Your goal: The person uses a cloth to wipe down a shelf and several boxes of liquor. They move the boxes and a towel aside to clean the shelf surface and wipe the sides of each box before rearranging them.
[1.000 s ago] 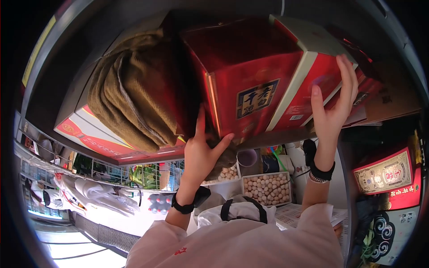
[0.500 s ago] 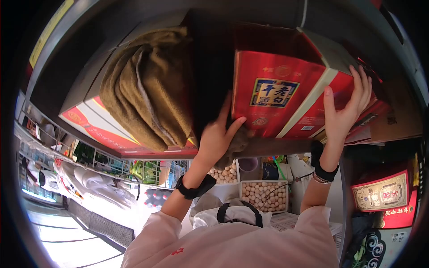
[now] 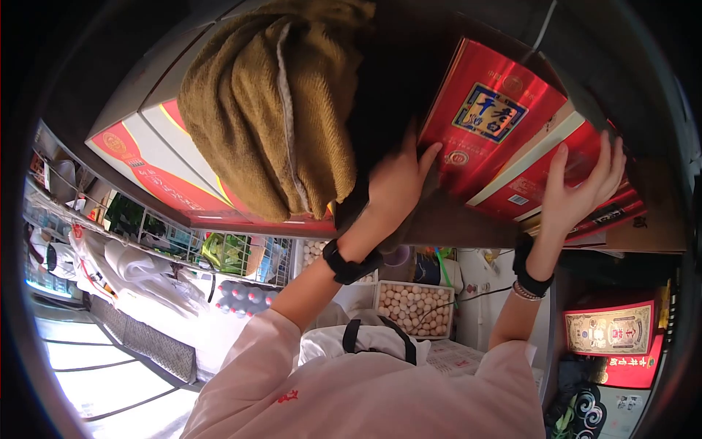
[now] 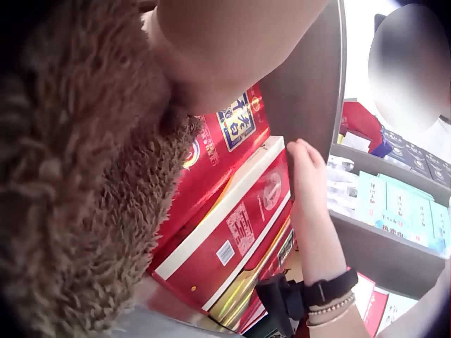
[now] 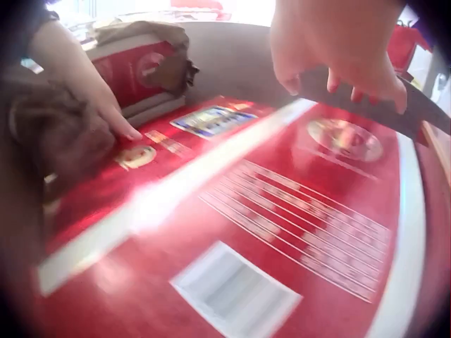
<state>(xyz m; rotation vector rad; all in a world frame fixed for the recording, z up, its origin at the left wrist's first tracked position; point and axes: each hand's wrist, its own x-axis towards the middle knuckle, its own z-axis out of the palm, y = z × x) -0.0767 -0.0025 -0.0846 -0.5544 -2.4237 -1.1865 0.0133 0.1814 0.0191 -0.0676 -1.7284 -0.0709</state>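
In the head view a red box with a blue label [image 3: 488,113] stands tilted on a dark shelf, beside a red box with pale edges [image 3: 537,174]. My left hand [image 3: 395,183] is at the labelled box's left side, thumb along its front edge, other fingers in shadow. It holds a fuzzy brown cloth [image 4: 84,183], which fills the left part of the left wrist view. My right hand [image 3: 581,192] lies spread against the pale-edged box, fingertips near its upper right edge. From the right wrist, its fingers [image 5: 338,77] reach down at that box's far end.
A folded brown towel [image 3: 314,110] drapes over pale boxes [image 3: 175,168] at the shelf's left. Below are a tray of round, pale items [image 3: 417,307], a wire rack [image 3: 168,241] and packed bottles [image 3: 241,296]. A gold-and-red package [image 3: 610,329] stands lower right.
The gap between towel and labelled box has widened, and both boxes now lean more. My left hand has moved right along with the labelled box; the right hand stays against its box.
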